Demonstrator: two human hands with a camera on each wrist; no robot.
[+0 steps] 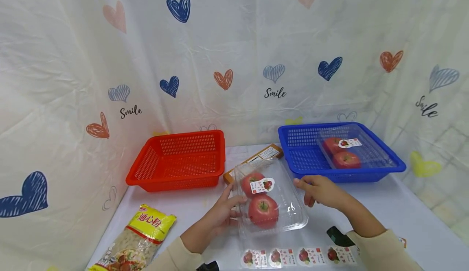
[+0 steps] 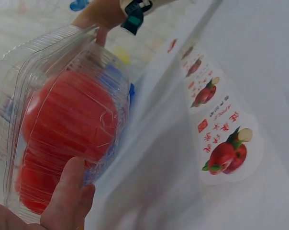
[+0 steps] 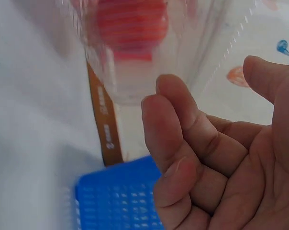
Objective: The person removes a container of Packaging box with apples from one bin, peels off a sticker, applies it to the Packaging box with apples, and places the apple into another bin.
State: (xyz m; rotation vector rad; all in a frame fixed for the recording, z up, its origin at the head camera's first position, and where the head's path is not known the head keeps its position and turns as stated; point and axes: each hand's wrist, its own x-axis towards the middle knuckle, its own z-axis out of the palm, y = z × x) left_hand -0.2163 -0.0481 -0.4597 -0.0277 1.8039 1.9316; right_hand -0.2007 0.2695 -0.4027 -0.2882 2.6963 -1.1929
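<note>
My left hand (image 1: 221, 212) grips the left side of a clear plastic clamshell box (image 1: 287, 206), thumb over its edge and fingers underneath. Inside lie two red apples (image 1: 264, 210), with a white apple-print label (image 1: 262, 185) on the lid. The left wrist view shows the box (image 2: 63, 115) held tilted above the table, fingers against its wall. My right hand (image 1: 324, 191) is beside the box's right edge. In the right wrist view the right hand (image 3: 206, 148) has loosely bent fingers and the thumb apart, nothing between them.
Behind stand a red basket (image 1: 176, 181) and a blue basket (image 1: 304, 173), the latter holding another labelled apple box (image 1: 373, 155). A brown box (image 1: 275, 150) lies between them. At front are a strip of apple labels (image 1: 282, 258) and a yellow-topped food bag (image 1: 143, 234).
</note>
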